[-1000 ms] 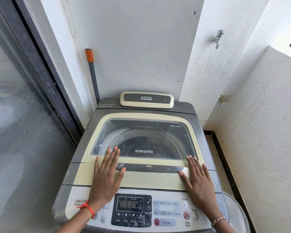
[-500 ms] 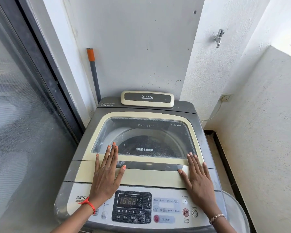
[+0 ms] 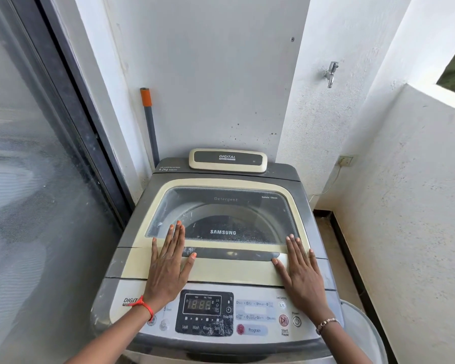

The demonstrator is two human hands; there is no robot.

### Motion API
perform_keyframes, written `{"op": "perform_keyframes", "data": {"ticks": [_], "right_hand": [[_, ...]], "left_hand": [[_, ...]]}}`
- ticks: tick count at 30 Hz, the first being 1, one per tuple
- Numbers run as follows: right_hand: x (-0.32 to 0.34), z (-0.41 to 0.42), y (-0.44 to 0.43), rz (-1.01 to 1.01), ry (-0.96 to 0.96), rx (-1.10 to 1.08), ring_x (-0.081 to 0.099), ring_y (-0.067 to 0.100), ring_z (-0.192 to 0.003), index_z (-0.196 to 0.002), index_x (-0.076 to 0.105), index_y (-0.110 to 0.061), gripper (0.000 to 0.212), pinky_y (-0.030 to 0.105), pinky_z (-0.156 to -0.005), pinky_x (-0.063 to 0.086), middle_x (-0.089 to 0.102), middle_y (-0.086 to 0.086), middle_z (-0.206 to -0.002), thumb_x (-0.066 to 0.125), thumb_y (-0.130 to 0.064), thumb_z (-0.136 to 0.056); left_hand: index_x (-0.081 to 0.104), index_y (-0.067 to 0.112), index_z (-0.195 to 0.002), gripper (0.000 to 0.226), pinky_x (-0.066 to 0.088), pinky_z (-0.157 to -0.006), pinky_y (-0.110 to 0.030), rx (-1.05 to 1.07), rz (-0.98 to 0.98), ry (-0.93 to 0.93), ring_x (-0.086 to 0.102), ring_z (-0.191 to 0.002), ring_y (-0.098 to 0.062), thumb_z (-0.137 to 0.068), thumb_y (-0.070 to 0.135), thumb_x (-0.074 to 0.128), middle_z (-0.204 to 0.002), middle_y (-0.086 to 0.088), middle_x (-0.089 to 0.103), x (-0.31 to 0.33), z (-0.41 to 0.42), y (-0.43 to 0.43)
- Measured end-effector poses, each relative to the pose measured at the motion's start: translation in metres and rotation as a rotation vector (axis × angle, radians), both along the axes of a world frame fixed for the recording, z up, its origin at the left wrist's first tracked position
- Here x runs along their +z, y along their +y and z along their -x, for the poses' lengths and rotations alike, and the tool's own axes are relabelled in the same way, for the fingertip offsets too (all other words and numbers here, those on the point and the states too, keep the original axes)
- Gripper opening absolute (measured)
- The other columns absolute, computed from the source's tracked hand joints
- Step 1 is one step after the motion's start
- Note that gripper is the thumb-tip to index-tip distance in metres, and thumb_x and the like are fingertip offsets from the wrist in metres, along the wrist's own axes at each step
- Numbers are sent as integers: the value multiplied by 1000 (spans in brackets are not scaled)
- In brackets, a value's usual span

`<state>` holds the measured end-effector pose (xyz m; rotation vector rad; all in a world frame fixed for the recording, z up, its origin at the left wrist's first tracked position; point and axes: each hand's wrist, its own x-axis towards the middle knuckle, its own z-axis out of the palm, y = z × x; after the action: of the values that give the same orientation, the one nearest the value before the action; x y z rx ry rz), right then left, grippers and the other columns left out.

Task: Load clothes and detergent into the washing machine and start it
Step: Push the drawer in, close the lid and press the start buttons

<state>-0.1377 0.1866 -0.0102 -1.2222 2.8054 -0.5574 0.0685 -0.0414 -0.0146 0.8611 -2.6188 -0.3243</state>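
Both hands, left (image 3: 168,269) and right (image 3: 301,271), lie flat and open, grasping nothing, on the smooth cream plastic lid (image 3: 231,271) of the closed grey washer (image 3: 132,232), its curved glass window (image 3: 234,206) dusty.

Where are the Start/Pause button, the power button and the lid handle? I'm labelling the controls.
Start/Pause button (image 3: 283,320): head view, middle of the red round button.
Power button (image 3: 296,321): head view, its ringed centre.
Lid handle (image 3: 231,254): head view, middle of the dark recessed strip.
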Motion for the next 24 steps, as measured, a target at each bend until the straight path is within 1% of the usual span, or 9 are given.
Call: {"op": "perform_keyframes", "data": {"ticks": [3, 7, 16, 20, 24], "right_hand": [[0, -1, 1, 0, -3, 1, -9, 2, -141, -147, 2, -21, 95, 26, -116, -9, -3, -13, -153, -14, -78, -72], [0, -1, 1, 11, -15, 5, -5, 1, -141, -147, 7, -22, 96, 28, -117, -5, 2, -13, -153, -11, -79, -72], [1, -3, 2, 8, -17, -10, -1, 1, -141, -147, 12, -22, 98, 24, -116, -6, 12, -9, -155, -10, -80, -72], [3, -5, 3, -2, -14, -11, -3, 1, -140, -148, 10, -21, 101, 24, -115, -7, 11, -8, -155, -14, -80, -69], [4, -5, 3, -27, -7, -7, -8, 0, -139, -148, 5, -21, 105, 26, -116, -8, 6, -8, -156, -21, -80, -65]], "left_hand": [[-3, 19, -148, 73, -7, -116, -42, -3, 14, -3, -10, -143, -7, -90, 62, 3, -157, 4, -5, 0, 0, 0], [-4, 20, -148, 72, -4, -116, -45, -4, 18, -2, -10, -143, -7, -90, 62, 3, -157, 4, -5, -1, -1, 0], [-4, 20, -148, 72, -2, -116, -46, -2, 12, 20, -15, -142, -4, -89, 62, 2, -157, 4, -4, -2, -1, 1], [-4, 20, -148, 72, -1, -116, -46, -1, 18, 35, -17, -141, -2, -89, 61, 3, -156, 3, -4, -3, -1, 0], [-2, 19, -148, 72, 1, -116, -47, 4, 22, 41, -17, -140, -1, -90, 61, 2, -156, 2, -1, -2, -1, 2]]}}
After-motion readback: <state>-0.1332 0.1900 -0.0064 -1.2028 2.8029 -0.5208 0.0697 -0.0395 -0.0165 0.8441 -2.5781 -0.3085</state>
